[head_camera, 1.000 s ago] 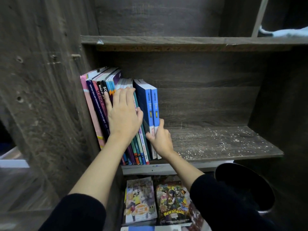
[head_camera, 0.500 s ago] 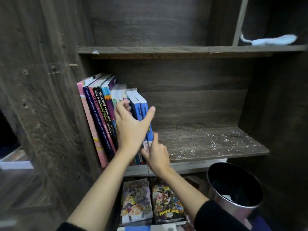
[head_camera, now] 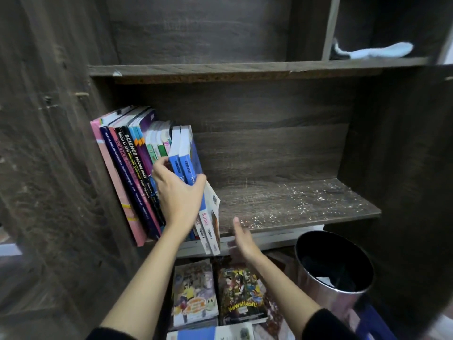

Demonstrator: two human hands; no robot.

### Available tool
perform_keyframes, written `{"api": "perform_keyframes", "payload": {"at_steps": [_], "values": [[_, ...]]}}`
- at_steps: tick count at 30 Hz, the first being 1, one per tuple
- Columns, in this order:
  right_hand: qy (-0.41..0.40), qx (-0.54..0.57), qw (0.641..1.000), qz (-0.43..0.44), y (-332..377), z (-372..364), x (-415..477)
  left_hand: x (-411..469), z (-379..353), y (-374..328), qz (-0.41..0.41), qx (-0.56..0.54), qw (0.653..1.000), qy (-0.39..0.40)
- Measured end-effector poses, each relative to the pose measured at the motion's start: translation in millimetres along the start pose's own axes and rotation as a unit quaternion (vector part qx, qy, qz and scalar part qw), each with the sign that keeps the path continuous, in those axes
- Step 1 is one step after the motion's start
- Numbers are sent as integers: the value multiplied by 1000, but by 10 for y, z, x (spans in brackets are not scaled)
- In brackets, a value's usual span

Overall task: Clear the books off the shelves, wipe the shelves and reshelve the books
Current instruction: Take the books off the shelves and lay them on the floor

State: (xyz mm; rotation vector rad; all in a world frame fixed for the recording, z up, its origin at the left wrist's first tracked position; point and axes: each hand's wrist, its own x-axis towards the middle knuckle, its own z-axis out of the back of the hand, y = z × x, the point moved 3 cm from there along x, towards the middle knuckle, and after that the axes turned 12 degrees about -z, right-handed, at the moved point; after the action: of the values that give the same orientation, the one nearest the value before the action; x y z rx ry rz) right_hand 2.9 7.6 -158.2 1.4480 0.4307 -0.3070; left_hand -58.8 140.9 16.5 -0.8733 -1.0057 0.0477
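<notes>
The dark wooden bookcase (head_camera: 61, 143) is deep and dim. Its middle shelf (head_camera: 306, 217) is rough board, and a metal bin (head_camera: 328, 300) stands below it to the right. At the shelf's left end a row of books (head_camera: 127, 173) leans on the side wall. They are thin, glossy paperbacks, probably light singly, floppy, and apt to slide or topple as neighbours leave. The two blue books (head_camera: 186, 163) tilt out at the row's right end. The left hand (head_camera: 179, 192) clamps them across the spines, which looks a sound hold. The right hand (head_camera: 241, 239), blurred, fingers straight and holding nothing, hovers by the shelf's front edge. Pale specks (head_camera: 306, 200) litter the board.
</notes>
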Motion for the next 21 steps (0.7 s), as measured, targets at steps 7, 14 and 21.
{"api": "perform_keyframes", "payload": {"at_steps": [7, 14, 21], "values": [[220, 166, 949, -155, -86, -324, 227, -90, 121, 149, -8, -57, 998, -12], [288, 260, 906, -170, -52, -469, 152, -200, 122, 226, -15, -147, 986, -82], [275, 313, 900, -126, -262, -509, 216, -271, 36, 63, 17, -242, 950, -196]]}}
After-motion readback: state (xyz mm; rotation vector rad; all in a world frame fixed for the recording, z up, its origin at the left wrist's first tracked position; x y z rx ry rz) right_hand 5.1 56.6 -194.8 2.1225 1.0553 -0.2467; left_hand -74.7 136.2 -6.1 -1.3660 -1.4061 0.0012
